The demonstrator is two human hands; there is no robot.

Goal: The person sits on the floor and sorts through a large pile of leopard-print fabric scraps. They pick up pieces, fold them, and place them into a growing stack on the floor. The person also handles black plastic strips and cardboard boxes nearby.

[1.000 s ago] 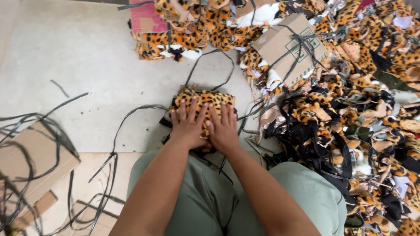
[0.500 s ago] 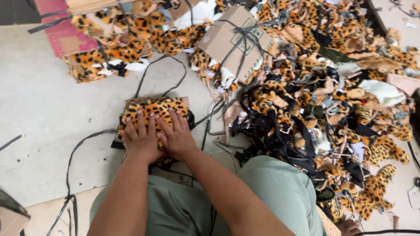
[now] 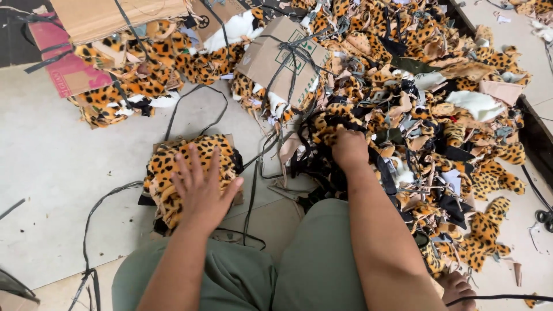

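Observation:
My left hand point(image 3: 201, 187) lies flat, fingers spread, pressing on a small stack of leopard-print fabric pieces point(image 3: 181, 158) that sits on a cardboard piece on the floor in front of my knees. My right hand point(image 3: 348, 148) reaches to the right into a big loose heap of leopard-print, black and cream fabric scraps point(image 3: 426, 109). Its fingers are curled into the heap, closed on leopard-print scraps there. My legs in green trousers point(image 3: 288, 270) fill the bottom of the view.
Bundles of leopard fabric tied between cardboard sheets with black straps lie at the top left point(image 3: 127, 63) and top centre point(image 3: 282, 57). Loose black straps point(image 3: 98, 213) trail over the grey floor. A dark ledge point(image 3: 536, 132) borders the heap on the right.
My right hand has left the stack and moved right into the scrap heap. My left hand stays on the stack, now with its fingers spread. The camera has swung to the right.

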